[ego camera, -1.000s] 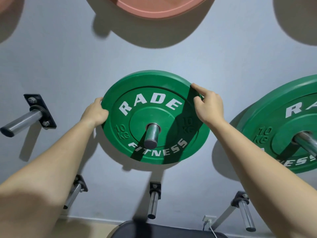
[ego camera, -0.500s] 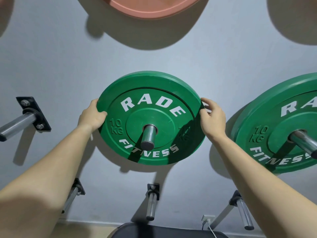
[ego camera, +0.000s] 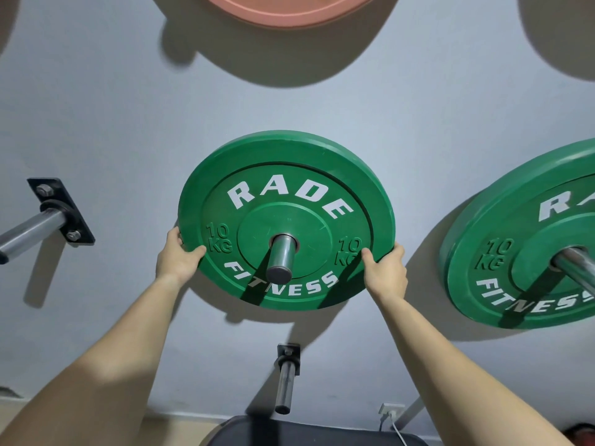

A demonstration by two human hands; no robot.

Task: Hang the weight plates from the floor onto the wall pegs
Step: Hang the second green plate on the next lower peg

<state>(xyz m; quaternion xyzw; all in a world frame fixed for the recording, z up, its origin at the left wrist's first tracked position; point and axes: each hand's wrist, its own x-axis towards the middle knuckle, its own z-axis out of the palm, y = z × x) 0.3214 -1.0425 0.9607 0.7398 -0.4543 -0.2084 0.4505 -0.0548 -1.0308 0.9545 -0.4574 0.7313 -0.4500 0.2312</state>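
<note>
Green 10 KG plate [ego camera: 286,201] on peg [ego camera: 279,259], seemingly flush to wall.

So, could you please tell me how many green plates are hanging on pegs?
2: the green 10 kg plate held by both hands at centre, and another green 10 kg plate at right, partly cut off; others may lie outside view.

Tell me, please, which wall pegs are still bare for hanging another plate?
Free: the left peg beside the centre green plate, and the lower peg beneath it. Taken: the centre peg, where the left hand and right hand hold the plate, and the right green plate.
</note>
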